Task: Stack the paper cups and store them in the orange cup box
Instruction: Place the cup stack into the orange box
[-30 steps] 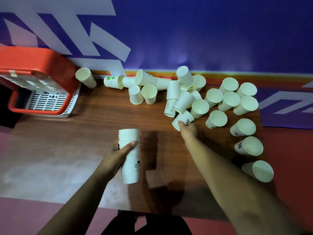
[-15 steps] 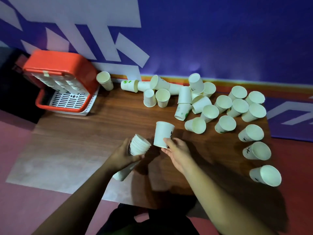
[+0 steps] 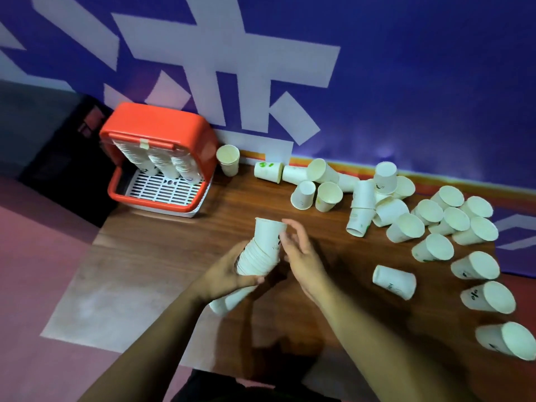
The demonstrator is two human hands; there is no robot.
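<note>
Right, the left hand (image 3: 229,274) curls round a tilted stack of white paper cups (image 3: 255,259) held over the brown wooden desk (image 3: 174,256). The stack's long axis runs from near-left up to far-right. The topmost white cup (image 3: 268,232) sits on its far end, not fully seated by the look of it. The right hand (image 3: 304,256) lies just beside that cup with loosely spread fingers, touching its side and pinching nothing. The key relation is that the scattered loose white paper cups (image 3: 452,219) all lie to the right of both hands, so the right hand is nearer. The closest is a single white cup on its side (image 3: 394,281), with its axis roughly left-right. The orange plastic cup box (image 3: 162,132) stands well apart at far left (cup stacks already inside), on the left hand's side.
</note>
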